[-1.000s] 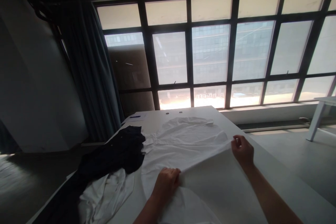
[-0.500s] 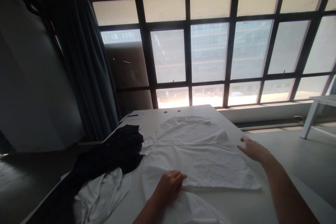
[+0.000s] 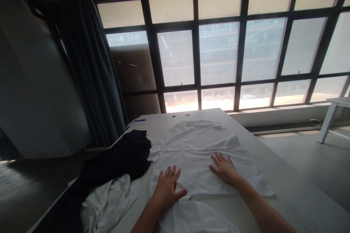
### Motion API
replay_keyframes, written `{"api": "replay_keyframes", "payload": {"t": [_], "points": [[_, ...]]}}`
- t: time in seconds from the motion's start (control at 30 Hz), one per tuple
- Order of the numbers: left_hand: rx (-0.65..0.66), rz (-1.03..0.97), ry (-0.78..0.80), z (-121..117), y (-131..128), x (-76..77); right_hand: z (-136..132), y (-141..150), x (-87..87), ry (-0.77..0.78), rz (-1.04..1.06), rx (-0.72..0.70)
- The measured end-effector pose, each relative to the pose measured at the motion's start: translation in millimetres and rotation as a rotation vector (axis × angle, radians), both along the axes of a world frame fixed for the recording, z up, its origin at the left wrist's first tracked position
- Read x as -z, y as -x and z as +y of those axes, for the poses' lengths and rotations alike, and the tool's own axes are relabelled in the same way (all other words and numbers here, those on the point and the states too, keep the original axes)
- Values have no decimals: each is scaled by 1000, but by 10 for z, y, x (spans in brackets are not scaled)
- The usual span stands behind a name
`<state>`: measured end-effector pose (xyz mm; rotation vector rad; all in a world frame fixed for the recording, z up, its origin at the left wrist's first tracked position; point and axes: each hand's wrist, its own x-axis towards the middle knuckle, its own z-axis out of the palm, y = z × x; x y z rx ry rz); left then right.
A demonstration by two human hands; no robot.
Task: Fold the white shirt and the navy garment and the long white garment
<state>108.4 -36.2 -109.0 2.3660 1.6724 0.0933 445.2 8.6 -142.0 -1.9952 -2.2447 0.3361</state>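
Note:
A white shirt [image 3: 197,169] lies spread out on the white table [image 3: 273,167], with a fold line running across its middle. My left hand [image 3: 168,189] rests on the shirt's near left part, fingers spread and thumb pointing right. Flat on the cloth to the right lies my right hand [image 3: 223,167], its fingers apart too. Neither hand grips anything. Toward me, a further white part of the cloth [image 3: 194,216] runs out of the bottom of the view.
Left of the shirt lie a dark garment [image 3: 117,160] and a crumpled white cloth [image 3: 109,202]. A blue pen [image 3: 140,120] on paper is at the far left corner. Windows and a dark curtain [image 3: 95,80] stand beyond; another white table [image 3: 332,116] is at right.
My right hand has come in from beyond the shirt's right edge and now lies on the cloth. My left hand has moved slightly left and its curled fingers have spread flat.

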Motion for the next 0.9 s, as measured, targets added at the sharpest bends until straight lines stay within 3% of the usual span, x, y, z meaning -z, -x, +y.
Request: {"api": "replay_keyframes", "payload": {"t": [0.13, 0.3, 0.43, 0.53, 0.6, 0.67, 0.77, 0.9], "points": [[-18, 26, 22, -127, -56, -87, -67, -118, -36, 11, -17, 9], [37, 13, -30, -291, -80, -280, -203, -184, -299, 11, -47, -26], [87, -39, -120, -266, -208, -289, -361, 117, -395, -97, -62, -9], [170, -119, -251, -146, -302, -80, -507, 535, -275, -169, 30, -216], [211, -118, -255, -61, -305, 84, -568, 742, -149, -152, 125, -380], [207, -76, -204, 0, -260, 198, -580, 813, -40, -95, 177, -443], [159, -27, -135, 23, -162, 230, -530, 661, 50, -48, 175, -386], [93, 8, -101, -15, -81, 153, -465, 144, 116, -66, 119, -271]]}}
